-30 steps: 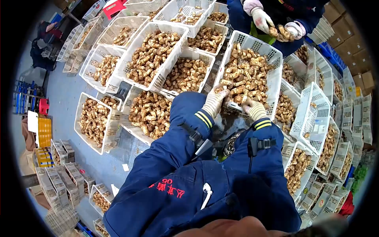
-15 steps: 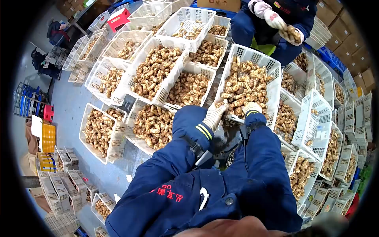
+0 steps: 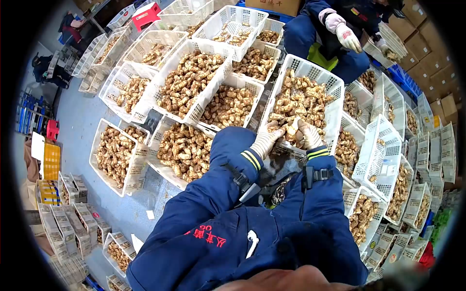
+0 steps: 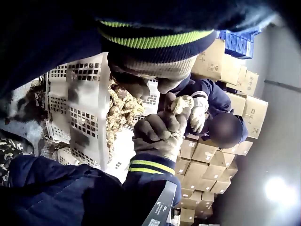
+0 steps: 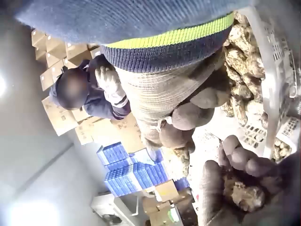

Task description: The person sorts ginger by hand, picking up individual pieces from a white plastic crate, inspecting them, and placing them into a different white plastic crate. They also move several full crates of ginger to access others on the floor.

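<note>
In the head view, both gloved hands meet over the near end of a white crate (image 3: 336,109) heaped with knobbly brown mushrooms (image 3: 302,99). My left hand (image 3: 264,140) curls its fingers round a mushroom (image 5: 247,197), seen low in the right wrist view. Opposite it, my right hand (image 3: 309,136) pinches another mushroom (image 4: 182,104) between thumb and fingers. A pale piece (image 3: 292,128) shows between the two hands. The gloves are cream knit with dark grey palms and fingers.
More mushroom crates (image 3: 194,80) stand stacked on the left, and others (image 3: 381,150) line the right side. Across the crate sits another person in dark blue (image 3: 303,39), wearing gloves. Cardboard boxes (image 3: 427,53) are piled behind on the right. Blue floor (image 3: 77,140) shows at far left.
My right hand dipped into the mushroom pile, then drew back towards me with a mushroom. My left hand stayed by the crate's near edge. The other person's hands have parted, one reaching aside.
</note>
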{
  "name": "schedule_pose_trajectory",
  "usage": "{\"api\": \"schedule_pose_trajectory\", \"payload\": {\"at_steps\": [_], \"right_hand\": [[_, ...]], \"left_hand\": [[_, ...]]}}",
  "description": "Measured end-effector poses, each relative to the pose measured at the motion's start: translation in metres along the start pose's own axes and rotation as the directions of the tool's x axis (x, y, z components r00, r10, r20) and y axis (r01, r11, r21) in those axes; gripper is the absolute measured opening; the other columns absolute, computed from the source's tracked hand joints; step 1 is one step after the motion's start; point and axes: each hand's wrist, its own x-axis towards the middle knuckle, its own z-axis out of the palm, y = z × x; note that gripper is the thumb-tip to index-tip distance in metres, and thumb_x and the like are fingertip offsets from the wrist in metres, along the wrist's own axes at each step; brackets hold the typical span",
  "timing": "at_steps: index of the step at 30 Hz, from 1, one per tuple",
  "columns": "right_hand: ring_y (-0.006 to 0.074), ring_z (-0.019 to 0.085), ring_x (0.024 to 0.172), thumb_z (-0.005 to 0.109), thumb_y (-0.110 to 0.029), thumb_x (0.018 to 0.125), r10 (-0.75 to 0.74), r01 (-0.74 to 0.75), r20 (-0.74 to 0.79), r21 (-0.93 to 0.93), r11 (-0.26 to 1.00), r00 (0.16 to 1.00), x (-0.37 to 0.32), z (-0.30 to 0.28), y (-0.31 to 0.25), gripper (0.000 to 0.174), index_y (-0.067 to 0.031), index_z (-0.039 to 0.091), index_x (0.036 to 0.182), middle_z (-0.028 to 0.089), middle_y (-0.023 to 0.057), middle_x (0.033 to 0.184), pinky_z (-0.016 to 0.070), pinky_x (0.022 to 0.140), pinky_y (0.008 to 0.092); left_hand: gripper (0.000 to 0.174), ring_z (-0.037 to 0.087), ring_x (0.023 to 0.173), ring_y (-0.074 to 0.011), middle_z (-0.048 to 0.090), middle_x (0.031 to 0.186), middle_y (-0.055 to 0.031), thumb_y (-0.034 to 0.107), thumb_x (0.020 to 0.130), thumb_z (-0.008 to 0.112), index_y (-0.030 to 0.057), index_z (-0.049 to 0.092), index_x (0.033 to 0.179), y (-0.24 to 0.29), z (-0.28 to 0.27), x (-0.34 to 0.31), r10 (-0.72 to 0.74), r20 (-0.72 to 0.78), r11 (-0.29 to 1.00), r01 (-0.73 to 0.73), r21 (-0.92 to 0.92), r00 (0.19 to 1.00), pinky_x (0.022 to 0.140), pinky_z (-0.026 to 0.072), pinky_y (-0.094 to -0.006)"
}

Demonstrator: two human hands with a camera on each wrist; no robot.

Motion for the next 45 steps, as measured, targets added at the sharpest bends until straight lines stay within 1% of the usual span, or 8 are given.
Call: {"api": "schedule_pose_trajectory", "payload": {"at_steps": [14,18,20,24,28,33,38,45], "right_hand": [[0.0128,0.056,0.055,0.054,-0.055,0.088,0.16,-0.074,0.216,-0.36,0.93,0.963,0.036,0.051,-0.088,0.052,-0.0044,0.064,0.079,0.062,0.0039,0.065,0.0439,0.051,0.0272],[0.013,0.058,0.065,0.05,-0.038,0.093,-0.074,0.067,0.057,0.112,0.991,0.996,0.127,0.075,-0.126,0.047,0.0001,0.053,0.121,0.068,0.0107,0.095,0.0479,0.054,0.025],[0.0192,0.062,0.08,0.05,-0.044,0.092,-0.103,0.099,-0.036,-0.083,0.992,0.994,0.136,0.068,-0.13,0.055,0.0021,0.052,0.123,0.066,0.0142,0.108,0.0517,0.069,0.0312],[0.0321,0.064,0.092,0.058,-0.043,0.086,-0.223,0.104,0.04,-0.954,0.282,0.974,0.156,0.011,-0.057,0.051,-0.0089,0.056,0.124,0.067,0.0168,0.103,0.0512,0.079,0.0383],[0.0367,0.059,0.106,0.061,-0.036,0.083,0.112,-0.144,-0.139,-0.989,0.035,0.984,0.132,-0.007,0.001,0.053,-0.0147,0.051,0.13,0.064,0.0184,0.112,0.0468,0.091,0.0417],[0.0341,0.051,0.119,0.074,-0.023,0.073,0.059,-0.173,-0.175,-0.984,-0.036,0.983,0.114,0.001,0.034,0.084,-0.0101,0.03,0.143,0.044,0.0157,0.14,0.0435,0.098,0.0398],[0.0366,0.058,0.106,0.073,-0.024,0.077,0.05,-0.148,-0.148,-0.989,0.002,0.988,0.107,-0.007,0.037,0.078,-0.0096,0.031,0.141,0.057,0.0202,0.121,0.0482,0.091,0.0411],[0.0313,0.059,0.107,0.074,-0.034,0.074,0.136,-0.184,-0.192,-0.98,-0.071,0.972,0.081,-0.005,0.025,0.045,-0.0101,0.063,0.11,0.062,0.0133,0.115,0.0478,0.092,0.0387]], "left_hand": [[0.06,0.062,0.069,-0.0169,0.062,0.095,-0.0121,0.006,0.085,0.065,-0.0017,0.034,0.136,0.024,-0.021,-0.007,0.033,-0.099,0.986,-0.048,-0.16,0.995,0.059,0.0529,-0.0276],[0.063,0.061,0.067,-0.0174,0.06,0.091,-0.0108,0.006,0.086,0.065,0.0006,0.031,0.138,0.022,-0.024,-0.01,0.079,-0.064,0.975,-0.09,-0.202,0.995,0.058,0.0506,-0.0273],[0.061,0.06,0.067,-0.0167,0.06,0.092,-0.0111,0.006,0.085,0.066,0.001,0.033,0.136,0.012,-0.032,-0.002,0.099,-0.087,0.98,-0.113,-0.165,0.991,0.059,0.0505,-0.0268],[0.059,0.059,0.066,-0.0153,0.06,0.096,-0.0109,0.007,0.085,0.066,0.001,0.034,0.135,0.029,-0.03,-0.009,0.08,-0.137,0.975,-0.106,-0.196,0.987,0.064,0.0538,-0.0264],[0.054,0.062,0.074,-0.0135,0.061,0.098,-0.0099,0.008,0.087,0.066,0.0011,0.039,0.133,0.041,-0.025,-0.016,0.088,-0.178,0.983,-0.115,-0.145,0.98,0.066,0.054,-0.0256],[0.055,0.054,0.063,-0.0111,0.058,0.083,-0.0062,0.009,0.086,0.067,-0.0009,0.039,0.132,0.04,-0.021,-0.014,0.093,-0.181,0.978,-0.123,-0.167,0.979,0.056,0.0467,-0.0246],[0.054,0.061,0.073,-0.012,0.061,0.094,-0.007,0.014,0.087,0.067,0.0051,0.041,0.133,0.034,-0.018,-0.013,0.059,-0.151,0.99,-0.077,-0.12,0.987,0.059,0.0498,-0.0236],[0.056,0.059,0.069,-0.0117,0.061,0.093,-0.007,0.01,0.088,0.065,0.0011,0.037,0.135,0.023,-0.018,-0.005,0.106,-0.16,0.991,-0.118,-0.067,0.981,0.06,0.0503,-0.0227]]}}
